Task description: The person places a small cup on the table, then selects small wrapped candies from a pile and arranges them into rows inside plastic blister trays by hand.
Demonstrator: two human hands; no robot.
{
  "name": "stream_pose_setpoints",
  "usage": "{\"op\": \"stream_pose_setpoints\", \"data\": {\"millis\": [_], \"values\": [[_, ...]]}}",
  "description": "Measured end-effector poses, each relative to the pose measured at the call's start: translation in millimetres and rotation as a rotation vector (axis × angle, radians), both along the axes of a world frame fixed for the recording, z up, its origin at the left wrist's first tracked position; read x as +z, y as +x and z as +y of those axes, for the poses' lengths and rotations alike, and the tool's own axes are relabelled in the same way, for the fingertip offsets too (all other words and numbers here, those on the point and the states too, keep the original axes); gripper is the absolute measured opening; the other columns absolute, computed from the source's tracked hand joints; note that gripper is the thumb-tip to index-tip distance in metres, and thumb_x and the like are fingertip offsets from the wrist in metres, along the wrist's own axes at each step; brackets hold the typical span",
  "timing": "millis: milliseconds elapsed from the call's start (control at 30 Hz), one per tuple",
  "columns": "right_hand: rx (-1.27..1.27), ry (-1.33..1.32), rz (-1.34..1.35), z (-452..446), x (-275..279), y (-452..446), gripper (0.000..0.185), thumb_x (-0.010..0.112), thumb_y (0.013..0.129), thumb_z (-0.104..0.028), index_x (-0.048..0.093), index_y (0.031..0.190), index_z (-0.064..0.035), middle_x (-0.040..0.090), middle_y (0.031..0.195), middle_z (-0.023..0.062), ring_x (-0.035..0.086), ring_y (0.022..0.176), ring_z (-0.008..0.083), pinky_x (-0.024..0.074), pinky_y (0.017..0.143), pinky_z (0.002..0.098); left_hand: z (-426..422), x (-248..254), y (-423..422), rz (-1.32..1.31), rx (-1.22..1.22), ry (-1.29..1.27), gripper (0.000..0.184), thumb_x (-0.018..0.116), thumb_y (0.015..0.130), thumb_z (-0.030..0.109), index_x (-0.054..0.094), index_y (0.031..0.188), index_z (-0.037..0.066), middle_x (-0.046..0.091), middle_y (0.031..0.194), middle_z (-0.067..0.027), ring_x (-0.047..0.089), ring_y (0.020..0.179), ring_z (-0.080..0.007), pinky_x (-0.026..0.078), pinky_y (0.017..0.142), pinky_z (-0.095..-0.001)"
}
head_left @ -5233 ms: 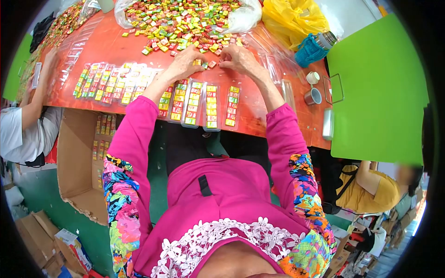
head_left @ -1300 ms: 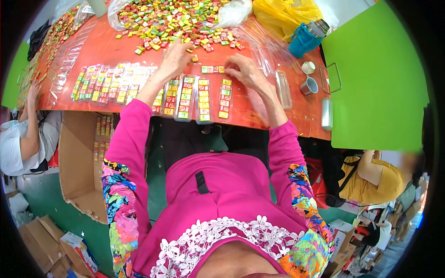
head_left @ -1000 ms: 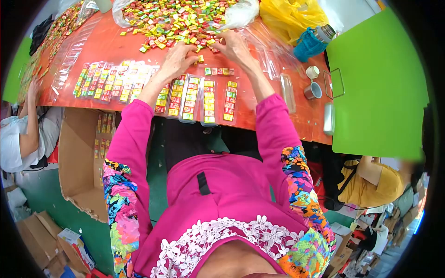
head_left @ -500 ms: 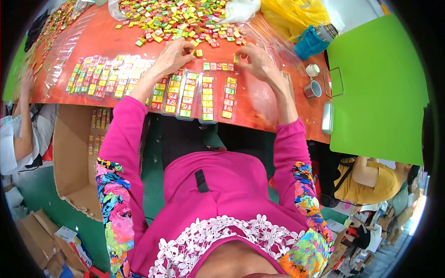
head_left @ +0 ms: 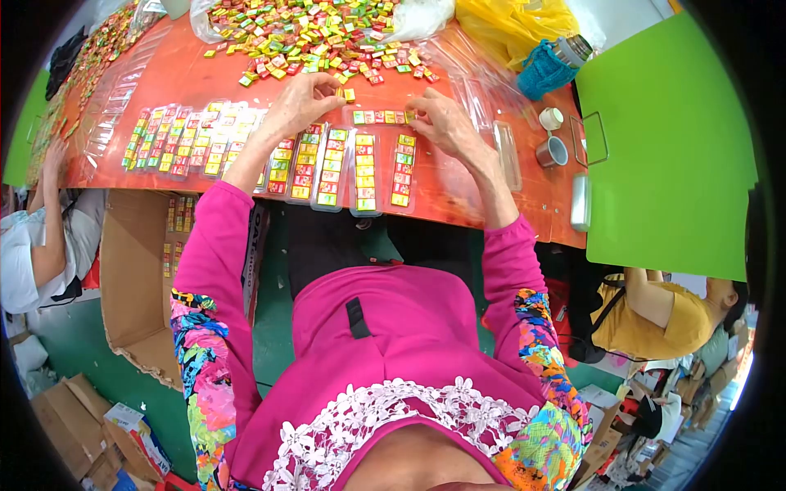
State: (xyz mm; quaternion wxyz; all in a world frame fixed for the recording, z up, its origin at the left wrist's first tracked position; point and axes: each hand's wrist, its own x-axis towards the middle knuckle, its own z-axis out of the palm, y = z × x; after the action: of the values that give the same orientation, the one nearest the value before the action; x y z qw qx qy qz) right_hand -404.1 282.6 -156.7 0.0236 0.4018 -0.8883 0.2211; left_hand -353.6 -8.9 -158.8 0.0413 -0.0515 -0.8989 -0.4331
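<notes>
My left hand (head_left: 307, 100) hovers over the table with thumb and forefinger apart, close to a small yellow printed block (head_left: 350, 95). My right hand (head_left: 442, 121) pinches a small block at the right end of a short row of printed blocks (head_left: 377, 118); the fingers partly hide it. This row lies crosswise in a clear plastic tray. Below it, filled clear trays stand upright in line, one with mostly yellow blocks (head_left: 365, 172) and one with mixed blocks (head_left: 404, 170). A loose pile of red, yellow and green blocks (head_left: 315, 37) spreads beyond my hands.
More filled trays (head_left: 176, 139) line the red table (head_left: 458, 188) at left. At right are an empty clear tray (head_left: 508, 155), a metal cup (head_left: 553, 152), a bottle in a blue cover (head_left: 550, 69) and a green board (head_left: 671, 155). Other people sit at both sides.
My right hand has moved slightly down and left, bringing a yellow block to the row's end. The row's tray has shifted slightly left. My left hand has barely moved.
</notes>
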Motion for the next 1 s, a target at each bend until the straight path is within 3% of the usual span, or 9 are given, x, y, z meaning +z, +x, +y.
{"op": "stream_pose_setpoints", "data": {"millis": [100,300,400,500,633,667,767,800,1000], "values": [[-0.007,-0.059,-0.024,-3.1,-15.1,-3.7,0.02,0.066,0.089,-0.013,0.065,0.105,-0.0013,0.057,0.091,0.0145,0.064,0.086,0.0298,0.0504,0.075,0.04,-1.5,3.8,-1.4,-0.026,-0.057,-0.013,0.024,0.072,0.086,0.017,0.069,0.106,0.003,0.065,0.074,-0.0006,0.058,0.065,-0.0066,0.049,0.06,-0.0257],[-0.057,-0.239,-0.187,-19.8,3.9,4.1,0.023,0.069,0.089,-0.015,0.065,0.107,-0.0008,0.064,0.084,0.0094,0.064,0.074,0.017,0.0514,0.065,0.0318,5.8,14.0,5.3,0.093,-0.085,-0.024,0.027,0.074,0.085,0.015,0.068,0.107,0.002,0.064,0.078,-0.0007,0.059,0.072,-0.0065,0.051,0.064,-0.0247],[-0.107,-0.465,-0.415,-47.6,15.1,10.1,0.029,0.073,0.087,-0.019,0.065,0.107,-0.0004,0.066,0.081,0.0079,0.063,0.072,0.0142,0.0527,0.065,0.0315,14.9,13.9,4.6,0.133,-0.072,0.013,0.031,0.074,0.081,0.02,0.07,0.105,0.002,0.069,0.082,-0.0075,0.063,0.073,-0.0168,0.053,0.069,-0.0325],[-0.068,-0.528,-0.339,-72.4,20.9,12.6,0.032,0.076,0.085,-0.022,0.064,0.105,0.0009,0.067,0.079,0.0064,0.063,0.072,0.012,0.053,0.065,0.0303,30.2,24.6,5.0,0.118,-0.116,-0.006,0.027,0.074,0.085,0.012,0.068,0.108,0.001,0.068,0.081,-0.004,0.062,0.074,-0.0094,0.053,0.068,-0.0269],[-0.016,-0.567,-0.501,-74.9,4.1,-10.6,0.024,0.074,0.084,-0.018,0.066,0.1,-0.0008,0.069,0.078,0.0056,0.065,0.072,0.0113,0.0531,0.066,0.028,35.7,23.2,0.4,0.255,-0.123,-0.15,0.031,0.076,0.084,0.016,0.068,0.11,0.001,0.069,0.082,-0.0075,0.063,0.071,-0.0118,0.052,0.065,-0.0293],[-0.03,-0.54,-0.422,-68.7,5.8,-12.2,0.019,0.071,0.085,-0.016,0.068,0.096,-0.0008,0.071,0.08,0.0052,0.066,0.072,0.011,0.053,0.066,0.0275,35.2,22.3,0.9,0.196,-0.147,-0.035,0.036,0.078,0.082,0.019,0.068,0.111,0.001,0.067,0.082,-0.0079,0.063,0.07,-0.0141,0.051,0.063,-0.0305],[-0.124,-0.364,-0.467,-39.9,25.7,-12.0,0.017,0.068,0.09,-0.012,0.068,0.101,0.001,0.071,0.087,0.0036,0.065,0.074,0.0082,0.0526,0.065,0.0239,27.4,18.6,4.2,0.274,-0.107,-0.142,0.037,0.079,0.081,0.022,0.067,0.111,0.002,0.065,0.084,-0.0078,0.062,0.069,-0.016,0.05,0.062,-0.0312],[-0.129,-0.402,-0.477,-30.9,14.6,-19.0,0.016,0.067,0.089,-0.011,0.069,0.1,0.0012,0.071,0.085,0.0037,0.063,0.073,0.0076,0.051,0.064,0.0239,23.8,19.1,8.9,0.237,-0.093,-0.142,0.033,0.076,0.08,0.022,0.067,0.107,0.005,0.066,0.092,-0.0116,0.063,0.086,-0.0271,0.05,0.078,-0.0396],[-0.197,-0.256,-0.279,-5.8,1.8,-8.5,0.019,0.07,0.083,-0.014,0.069,0.094,0.0016,0.07,0.081,0.0082,0.065,0.074,0.0145,0.0522,0.067,0.0312,8.3,11.5,22.0,0.165,-0.058,-0.263,0.024,0.072,0.084,0.022,0.065,0.098,0.004,0.065,0.09,-0.0119,0.063,0.09,-0.0294,0.048,0.082,-0.0392]]}}
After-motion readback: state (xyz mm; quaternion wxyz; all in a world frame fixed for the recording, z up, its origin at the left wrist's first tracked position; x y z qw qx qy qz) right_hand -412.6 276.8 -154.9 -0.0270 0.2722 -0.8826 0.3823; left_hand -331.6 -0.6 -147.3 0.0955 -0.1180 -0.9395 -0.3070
